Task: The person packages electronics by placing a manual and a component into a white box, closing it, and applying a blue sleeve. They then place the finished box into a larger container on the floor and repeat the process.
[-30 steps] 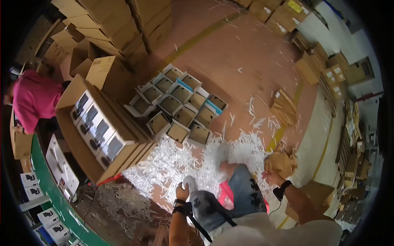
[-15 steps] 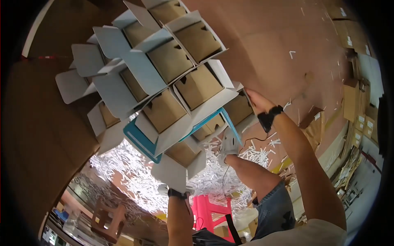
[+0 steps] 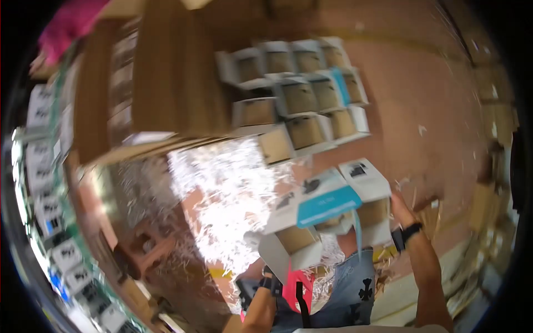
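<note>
Between my two hands is a row of white cartons point(image 3: 266, 215) with brown inserts inside and a teal band point(image 3: 327, 206) across the middle one. The row is tilted, its open sides toward me. My right hand point(image 3: 398, 208) is closed against the right end. My left hand point(image 3: 268, 271), mostly hidden behind an open flap, holds the left end. Beyond the row, several more open white cartons point(image 3: 355, 123) with brown inserts point(image 3: 305, 132) stand grouped on the floor. One of these carries a teal strip point(image 3: 340, 87).
White paper shreds point(image 3: 222, 188) cover the floor ahead of me and to the left. A large brown cardboard carton point(image 3: 172, 72) stands at far left. A pink stool point(image 3: 297, 286) is beneath me. White boxes point(image 3: 66, 252) line the left edge. Another person's pink sleeve point(image 3: 64, 28) shows top left.
The held row has come toward me, away from the other cartons, which now stand farther off. My view has swung left, bringing the line of white boxes and the pink sleeve into sight.
</note>
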The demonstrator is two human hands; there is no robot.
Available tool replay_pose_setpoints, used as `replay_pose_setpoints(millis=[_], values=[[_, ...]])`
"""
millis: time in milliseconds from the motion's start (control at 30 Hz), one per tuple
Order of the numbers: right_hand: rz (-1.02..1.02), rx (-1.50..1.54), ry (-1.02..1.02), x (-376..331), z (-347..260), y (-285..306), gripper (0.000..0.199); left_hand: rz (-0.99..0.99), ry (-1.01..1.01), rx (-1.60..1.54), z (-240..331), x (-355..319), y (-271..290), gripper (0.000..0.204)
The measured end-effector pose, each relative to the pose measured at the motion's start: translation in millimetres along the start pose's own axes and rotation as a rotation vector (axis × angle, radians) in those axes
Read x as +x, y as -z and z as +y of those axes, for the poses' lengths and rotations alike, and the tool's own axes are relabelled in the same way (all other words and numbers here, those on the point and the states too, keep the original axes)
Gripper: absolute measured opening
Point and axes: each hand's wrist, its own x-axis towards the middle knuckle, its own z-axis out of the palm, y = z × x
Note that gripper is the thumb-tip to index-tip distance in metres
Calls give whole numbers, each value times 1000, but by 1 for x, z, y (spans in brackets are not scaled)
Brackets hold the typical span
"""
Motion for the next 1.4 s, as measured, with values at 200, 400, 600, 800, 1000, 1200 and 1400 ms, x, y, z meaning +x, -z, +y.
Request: replay_pose_setpoints(millis=[200, 400, 600, 800, 1000, 1200, 1400], values=[[-144, -112, 155, -108, 5, -141, 59, 535, -89, -405, 1, -148, 191, 43], [-675, -394, 432, -209, -107, -458, 52, 990, -220, -832, -21, -306, 396, 44], [-917, -738, 864, -252, -125, -776, 39, 1189, -362, -1115, -69, -414, 510, 44], [-1274, -621, 528, -360, -112, -1037, 38, 1320, -479, -1320, -79, -439, 678, 44], [-1244, -890, 250, -364, -52, -1217, 54, 1362, -153, -1346, -138, -425, 804, 52], [-1277, -918, 167, -371, -15, -1282, 67, 1440, -279, -1184, -199, -448, 835, 61], [-1219, -868, 68, -360, 12, -1274, 72, 1241, -1091, -1529, -149, -505, 827, 72]])
